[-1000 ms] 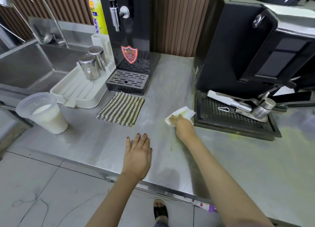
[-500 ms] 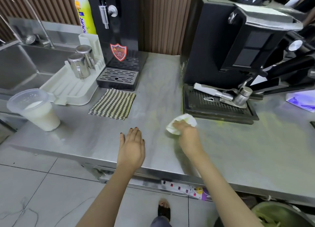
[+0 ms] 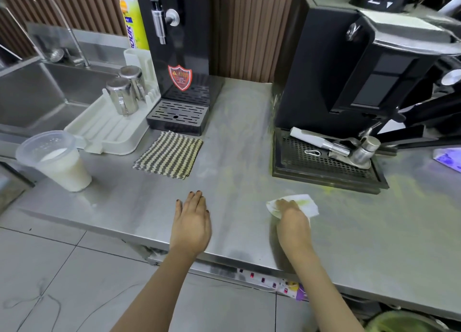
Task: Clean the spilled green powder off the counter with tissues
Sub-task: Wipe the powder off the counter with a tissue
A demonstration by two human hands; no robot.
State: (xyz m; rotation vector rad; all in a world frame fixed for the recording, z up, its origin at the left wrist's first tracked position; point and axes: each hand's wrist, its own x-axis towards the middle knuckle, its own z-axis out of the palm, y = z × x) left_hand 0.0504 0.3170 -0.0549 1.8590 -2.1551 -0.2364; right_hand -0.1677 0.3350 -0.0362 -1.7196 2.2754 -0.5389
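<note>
A white crumpled tissue [image 3: 304, 205], stained green, lies right of centre on the steel bench [image 3: 374, 244], pressed under the right hand's [image 3: 292, 218] bent fingers. Green powder [image 3: 333, 188] dusts the bench just beyond. The left hand [image 3: 190, 219] rests flat, fingers straight. A yellow bottle [image 3: 132, 19] at the upper left reads "OUR".

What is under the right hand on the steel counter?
A crumpled white tissue with green smears lies under the right hand. The tissue's middle, and whatever lies beneath it, are covered.
</note>
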